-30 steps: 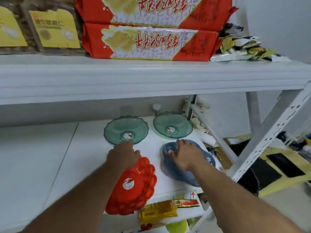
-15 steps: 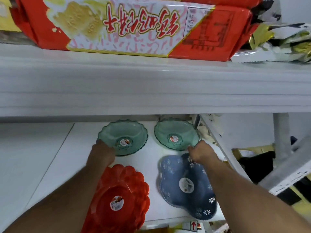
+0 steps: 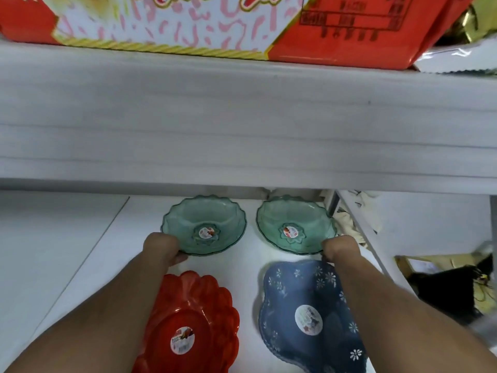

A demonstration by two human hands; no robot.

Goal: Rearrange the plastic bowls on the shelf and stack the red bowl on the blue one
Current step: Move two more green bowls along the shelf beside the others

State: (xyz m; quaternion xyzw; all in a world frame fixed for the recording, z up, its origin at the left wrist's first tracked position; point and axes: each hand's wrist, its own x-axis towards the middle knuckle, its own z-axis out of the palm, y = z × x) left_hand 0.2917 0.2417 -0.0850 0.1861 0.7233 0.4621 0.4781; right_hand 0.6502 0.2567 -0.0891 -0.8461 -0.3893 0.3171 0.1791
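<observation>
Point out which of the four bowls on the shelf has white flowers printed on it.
The blue bowl, front right under the right forearm. The red bowl and both green bowls carry no flower print.

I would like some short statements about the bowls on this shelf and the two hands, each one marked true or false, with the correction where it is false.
1. The red scalloped plastic bowl is stacked on the blue flower-patterned plastic bowl. False: they lie side by side, the red one to the left.
2. The left hand is at the near rim of the left green translucent plastic bowl. True.
3. The right hand rests on the blue bowl's round sticker. False: it is at the near rim of the right green translucent plastic bowl.
4. Both green bowls sit behind the red and blue ones. True.
5. The green bowls are nested together. False: they sit apart, side by side.
</observation>
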